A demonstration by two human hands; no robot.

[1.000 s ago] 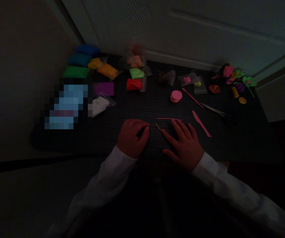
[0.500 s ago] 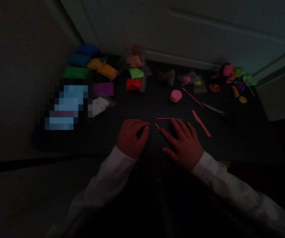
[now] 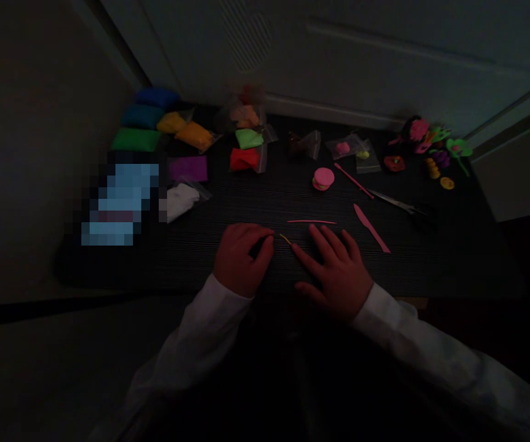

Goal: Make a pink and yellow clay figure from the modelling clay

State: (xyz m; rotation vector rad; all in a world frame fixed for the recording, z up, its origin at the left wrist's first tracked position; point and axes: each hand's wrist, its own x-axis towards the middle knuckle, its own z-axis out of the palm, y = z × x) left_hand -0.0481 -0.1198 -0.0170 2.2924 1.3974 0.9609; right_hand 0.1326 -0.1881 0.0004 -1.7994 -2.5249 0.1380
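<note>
My right hand (image 3: 336, 273) lies with spread fingers on the dark tabletop (image 3: 255, 205). Its index fingertip presses on one end of a thin yellow clay strand (image 3: 285, 239). Just beyond that hand's fingers stretches a thin pink strand (image 3: 311, 221). Curled on the table to the left is my left hand (image 3: 244, 258), thumb and index tips close together near the yellow strand's free end. Whether anything is between those fingertips is too dark to make out. A pink round layered clay piece (image 3: 323, 178) sits farther back.
To the right lie a pink plastic knife (image 3: 371, 228), a pink stick tool (image 3: 354, 180) and scissors (image 3: 398, 202). Bags of coloured clay, such as a red one (image 3: 245, 159), line the back left. Clay flowers (image 3: 458, 147) stand back right. A blurred-out screen (image 3: 121, 202) is at left.
My right hand has slid slightly left and toward me, off the pink strand. The yellow strand has shifted left with its index finger and now bends a little. The left hand stays nearly still.
</note>
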